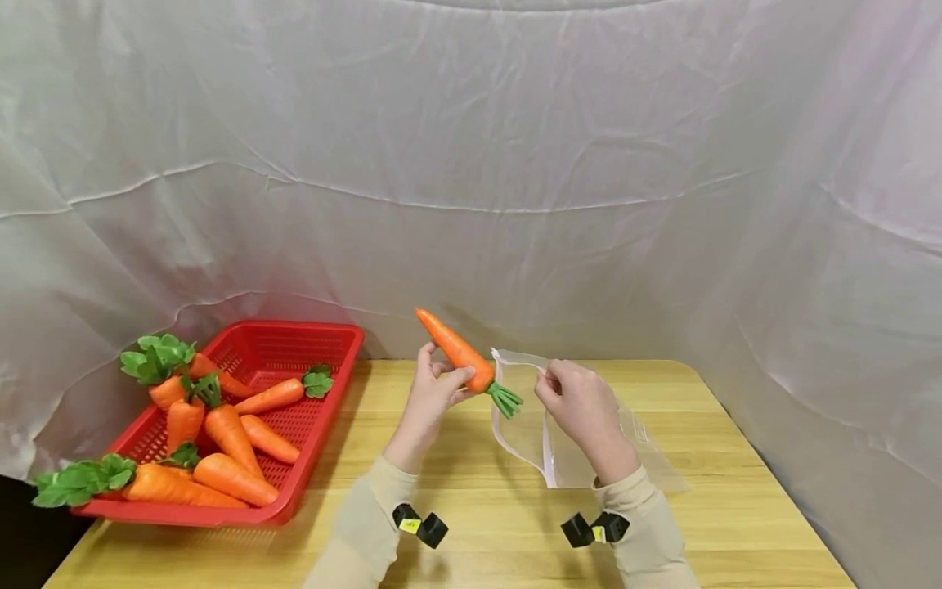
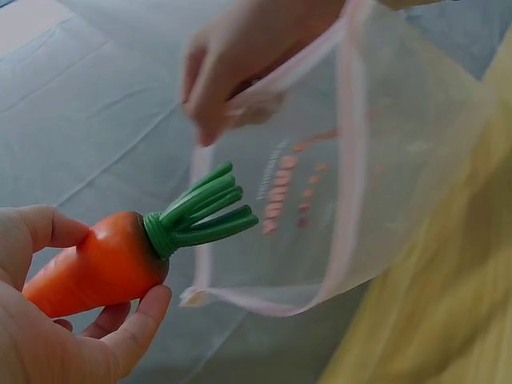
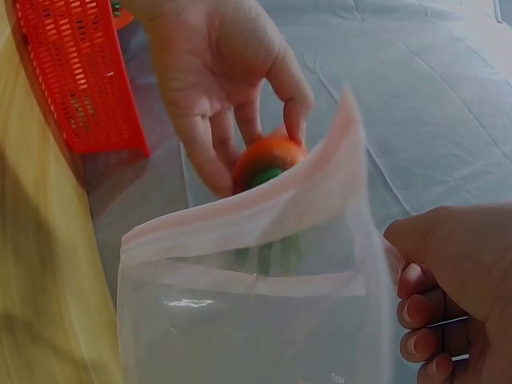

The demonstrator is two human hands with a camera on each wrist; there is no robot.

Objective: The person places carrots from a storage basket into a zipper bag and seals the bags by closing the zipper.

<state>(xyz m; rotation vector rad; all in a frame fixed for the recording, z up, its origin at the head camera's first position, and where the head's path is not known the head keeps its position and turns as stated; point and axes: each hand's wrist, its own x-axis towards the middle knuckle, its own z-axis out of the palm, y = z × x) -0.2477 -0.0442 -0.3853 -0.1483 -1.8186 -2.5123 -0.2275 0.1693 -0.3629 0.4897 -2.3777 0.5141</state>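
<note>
lurker: ok what's the left hand (image 1: 432, 393) doing?

rigop: From my end I see its thumb and fingers pinched around a smooth orange carrot with stubby green stalks (image 1: 456, 348). It's up above the light wood-grain table (image 1: 743, 499), tip slanting up and left, stalks facing the mouth of a clear plastic zip bag with a pale pink strip (image 1: 570, 466).

lurker: and the right hand (image 1: 585, 402)?

rigop: Gripping the bag by its edge, thumb and fingers closed on the plastic. My right wrist cam shows the other fingers curled in. The mouth gapes toward the carrot.

lurker: so are the stalks inside?

rigop: Honestly can't tell. They overlap the opening on my head cam, but I can't make out if the ends cross it.

lurker: anything else around?

rigop: Red plastic basket with slotted walls (image 1: 346, 393) over on the left, holding a heap of more orange carrots, some with leafy green tops (image 1: 230, 433). Wrinkled silvery-grey cloth (image 1: 471, 155) hangs behind everything.
</note>
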